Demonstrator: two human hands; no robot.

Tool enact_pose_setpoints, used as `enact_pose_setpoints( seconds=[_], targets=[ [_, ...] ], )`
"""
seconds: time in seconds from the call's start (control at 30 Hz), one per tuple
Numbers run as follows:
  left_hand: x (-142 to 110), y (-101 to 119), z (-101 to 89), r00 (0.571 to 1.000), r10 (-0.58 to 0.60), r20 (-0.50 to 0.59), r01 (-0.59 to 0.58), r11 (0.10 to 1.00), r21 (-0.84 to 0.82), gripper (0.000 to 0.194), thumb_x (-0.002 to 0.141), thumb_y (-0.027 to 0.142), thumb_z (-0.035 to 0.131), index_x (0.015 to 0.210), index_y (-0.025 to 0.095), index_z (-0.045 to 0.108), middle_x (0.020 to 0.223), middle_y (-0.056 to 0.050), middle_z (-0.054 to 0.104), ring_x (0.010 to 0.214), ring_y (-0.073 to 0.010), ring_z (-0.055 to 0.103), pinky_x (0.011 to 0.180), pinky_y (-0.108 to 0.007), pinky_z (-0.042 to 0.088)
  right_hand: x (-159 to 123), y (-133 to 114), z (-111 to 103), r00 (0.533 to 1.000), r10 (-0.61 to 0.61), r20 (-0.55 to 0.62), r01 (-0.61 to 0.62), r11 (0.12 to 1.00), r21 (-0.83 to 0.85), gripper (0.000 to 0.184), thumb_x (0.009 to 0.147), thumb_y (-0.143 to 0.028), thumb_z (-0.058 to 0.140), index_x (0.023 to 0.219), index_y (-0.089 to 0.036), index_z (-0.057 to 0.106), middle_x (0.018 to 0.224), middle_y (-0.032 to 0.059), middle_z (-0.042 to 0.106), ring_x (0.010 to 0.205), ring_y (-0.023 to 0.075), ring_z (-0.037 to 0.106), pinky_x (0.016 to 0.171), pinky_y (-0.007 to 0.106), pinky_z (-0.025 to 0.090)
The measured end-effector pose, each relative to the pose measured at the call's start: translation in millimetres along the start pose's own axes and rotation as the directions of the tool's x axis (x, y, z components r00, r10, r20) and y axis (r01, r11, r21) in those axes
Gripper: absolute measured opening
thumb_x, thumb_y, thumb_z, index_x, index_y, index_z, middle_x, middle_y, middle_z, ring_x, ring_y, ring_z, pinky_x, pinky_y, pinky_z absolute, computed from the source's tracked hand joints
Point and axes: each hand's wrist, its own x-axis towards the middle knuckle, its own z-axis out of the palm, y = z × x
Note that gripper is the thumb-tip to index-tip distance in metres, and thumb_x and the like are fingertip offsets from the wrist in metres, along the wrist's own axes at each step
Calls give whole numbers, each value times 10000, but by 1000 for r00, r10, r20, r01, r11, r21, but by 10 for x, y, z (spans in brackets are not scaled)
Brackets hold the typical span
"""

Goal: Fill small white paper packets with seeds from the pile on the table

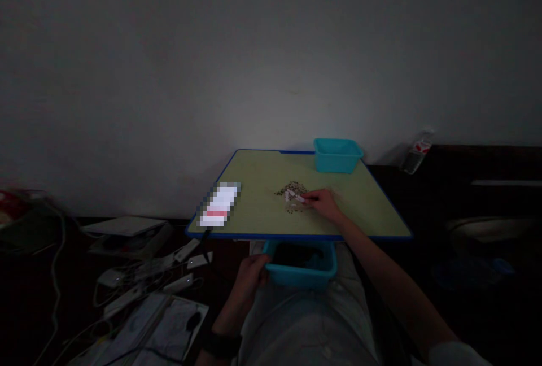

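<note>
My right hand [324,203] reaches over the table, its fingers pinched on a small whitish strip [300,199] whose kind I cannot make out. Around the strip's far end lies a loose pile of small dark grains [292,187], like seeds or beads, with another pale piece [288,195] among them. Down at my lap, my left hand [253,270] is closed on the left rim of a turquoise plastic bin [300,273]. The inside of that bin is dark, so its contents are unclear.
The yellowish tabletop [254,171] has a blue edge. A second turquoise bin [337,158] stands at its back right. A lit phone [220,205] lies at the left edge. Cables and white chargers [178,284] clutter the left side. A bottle [417,154] leans at the right.
</note>
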Motion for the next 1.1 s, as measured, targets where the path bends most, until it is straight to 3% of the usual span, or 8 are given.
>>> enact_pose_setpoints(
  seconds=[1.1],
  targets=[
    [-5,16,-3,1000,1,14,-1,1000,14,353,685,320,630,391,191,483,286,73,411,302,-88,392,366,-217,298,-44,-25,-28,999,17,40,-18,999,28,233,735,-211,599,936,-218,716,868,17,719,754,183,642,696,272,468]
  ],
)
